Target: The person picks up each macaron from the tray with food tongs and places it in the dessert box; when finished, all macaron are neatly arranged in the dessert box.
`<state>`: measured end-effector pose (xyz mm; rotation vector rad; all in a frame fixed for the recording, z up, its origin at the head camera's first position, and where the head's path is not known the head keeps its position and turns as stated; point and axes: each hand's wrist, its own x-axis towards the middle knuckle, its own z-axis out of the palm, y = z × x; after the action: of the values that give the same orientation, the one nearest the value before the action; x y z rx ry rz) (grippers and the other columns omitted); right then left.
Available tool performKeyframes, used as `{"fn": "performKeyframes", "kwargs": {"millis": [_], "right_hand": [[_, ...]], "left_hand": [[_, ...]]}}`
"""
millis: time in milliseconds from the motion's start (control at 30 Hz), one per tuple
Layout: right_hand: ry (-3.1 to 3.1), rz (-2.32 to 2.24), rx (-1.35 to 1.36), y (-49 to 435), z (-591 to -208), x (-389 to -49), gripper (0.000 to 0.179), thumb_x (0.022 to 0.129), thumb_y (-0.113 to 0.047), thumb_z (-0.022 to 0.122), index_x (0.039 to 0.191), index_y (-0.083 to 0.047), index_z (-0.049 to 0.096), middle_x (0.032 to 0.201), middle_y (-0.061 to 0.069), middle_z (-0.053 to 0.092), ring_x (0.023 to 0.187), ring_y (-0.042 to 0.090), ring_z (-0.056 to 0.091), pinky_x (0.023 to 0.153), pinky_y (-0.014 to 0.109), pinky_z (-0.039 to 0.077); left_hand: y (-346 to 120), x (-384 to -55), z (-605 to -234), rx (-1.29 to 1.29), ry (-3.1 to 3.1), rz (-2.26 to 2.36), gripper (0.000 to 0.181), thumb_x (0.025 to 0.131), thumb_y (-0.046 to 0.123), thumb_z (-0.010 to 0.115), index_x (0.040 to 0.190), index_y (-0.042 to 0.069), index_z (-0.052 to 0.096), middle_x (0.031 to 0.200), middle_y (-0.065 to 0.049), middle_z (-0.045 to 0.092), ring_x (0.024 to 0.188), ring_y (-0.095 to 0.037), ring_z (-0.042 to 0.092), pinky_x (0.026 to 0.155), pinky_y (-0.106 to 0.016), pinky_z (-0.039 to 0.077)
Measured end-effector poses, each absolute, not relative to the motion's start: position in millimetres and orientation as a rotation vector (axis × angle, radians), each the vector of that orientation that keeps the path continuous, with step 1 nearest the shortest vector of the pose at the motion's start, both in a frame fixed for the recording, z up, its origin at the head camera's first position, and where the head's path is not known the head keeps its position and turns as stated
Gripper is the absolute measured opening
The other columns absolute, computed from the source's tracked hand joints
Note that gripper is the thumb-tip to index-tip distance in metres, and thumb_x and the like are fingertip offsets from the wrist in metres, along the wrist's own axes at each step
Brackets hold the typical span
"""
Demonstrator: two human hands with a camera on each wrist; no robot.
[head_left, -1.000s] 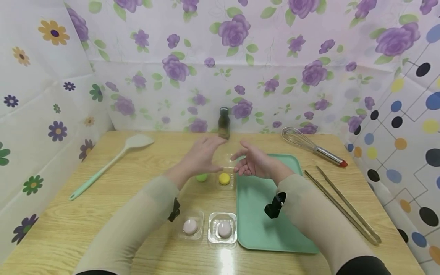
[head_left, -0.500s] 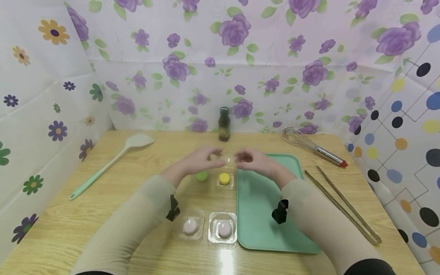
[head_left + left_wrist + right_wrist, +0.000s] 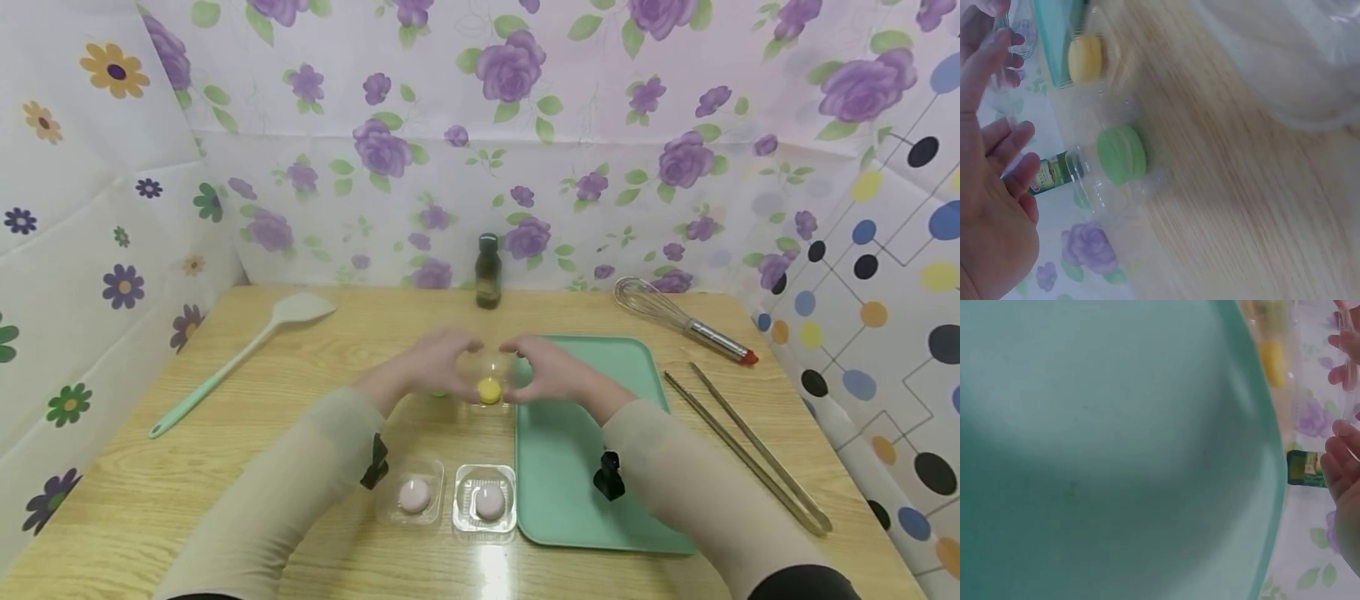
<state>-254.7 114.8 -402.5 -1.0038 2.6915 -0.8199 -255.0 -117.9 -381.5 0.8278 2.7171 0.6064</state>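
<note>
A clear plastic lid [image 3: 492, 362] is between my two hands, its edge just behind and over the yellow macaron [image 3: 490, 391]. My left hand [image 3: 441, 363] holds its left side with curved fingers and thumb, and my right hand [image 3: 553, 372] holds the right side. Both wrist views show the fingertips at the clear plastic. The yellow macaron sits in a clear plastic box. Left of it, a green macaron [image 3: 1122, 155] in another clear box is mostly hidden by my left hand in the head view. Nearer me lie two pale pink macarons [image 3: 414, 495] in clear boxes.
A green tray [image 3: 585, 500] lies under my right forearm, beside the boxes. Metal tongs [image 3: 750, 450] and a whisk [image 3: 682, 321] are on the right. A long spatula [image 3: 240, 358] lies left, and a dark bottle [image 3: 488, 273] stands at the back.
My hands have drawn nearer to me and lower, and their fingers have curved in toward the lid. The lid now overlaps the yellow macaron's box. Boxes, tray and tools have stayed put.
</note>
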Motion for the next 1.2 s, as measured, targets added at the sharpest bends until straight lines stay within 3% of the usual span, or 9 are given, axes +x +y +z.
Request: {"fn": "performKeyframes", "kwargs": {"millis": [433, 700, 833, 1067, 1200], "right_hand": [[2.736, -0.648, -1.001, 103, -424, -256, 0.078, 0.069, -0.041, 0.079, 0.132, -0.008, 0.048, 0.133, 0.007, 0.051, 0.122, 0.026, 0.041, 0.104, 0.042, 0.032], [2.707, -0.613, -0.917, 98, -426, -256, 0.078, 0.068, -0.041, 0.08, 0.132, -0.009, 0.049, 0.136, 0.01, 0.047, 0.126, 0.03, 0.039, 0.105, 0.045, 0.031], [2.698, -0.599, -0.892, 100, -426, -257, 0.082, 0.068, -0.045, 0.08, 0.135, -0.011, 0.047, 0.139, 0.009, 0.044, 0.127, 0.031, 0.037, 0.105, 0.046, 0.031], [2.626, -0.802, -0.86, 105, -410, -265, 0.086, 0.077, -0.047, 0.072, 0.142, -0.004, 0.036, 0.138, 0.015, 0.045, 0.126, 0.032, 0.041, 0.103, 0.046, 0.034], [2.567, -0.949, -0.721, 100, -400, -273, 0.077, 0.084, -0.044, 0.066, 0.144, -0.009, 0.033, 0.136, 0.015, 0.047, 0.123, 0.034, 0.044, 0.098, 0.047, 0.039]], "left_hand": [[-118, -255, -391, 0.854, 2.714, 0.291, 0.085, 0.07, 0.048, 0.076, 0.139, 0.011, 0.042, 0.143, -0.005, 0.042, 0.133, -0.029, 0.031, 0.11, -0.051, 0.015], [-119, -260, -399, 0.865, 2.723, 0.166, 0.078, 0.07, 0.049, 0.076, 0.135, 0.017, 0.047, 0.139, -0.003, 0.045, 0.126, -0.028, 0.037, 0.108, -0.049, 0.022], [-119, -259, -397, 0.881, 2.723, 0.154, 0.081, 0.07, 0.05, 0.075, 0.137, 0.015, 0.045, 0.141, -0.006, 0.043, 0.129, -0.03, 0.036, 0.108, -0.051, 0.021], [-135, -263, -381, 0.852, 2.756, 0.322, 0.081, 0.077, 0.046, 0.072, 0.141, 0.009, 0.039, 0.144, -0.013, 0.039, 0.132, -0.033, 0.033, 0.108, -0.051, 0.022], [-151, -273, -376, 0.712, 2.802, 0.439, 0.08, 0.078, 0.046, 0.07, 0.142, 0.008, 0.038, 0.143, -0.015, 0.04, 0.131, -0.035, 0.034, 0.107, -0.052, 0.025]]}}
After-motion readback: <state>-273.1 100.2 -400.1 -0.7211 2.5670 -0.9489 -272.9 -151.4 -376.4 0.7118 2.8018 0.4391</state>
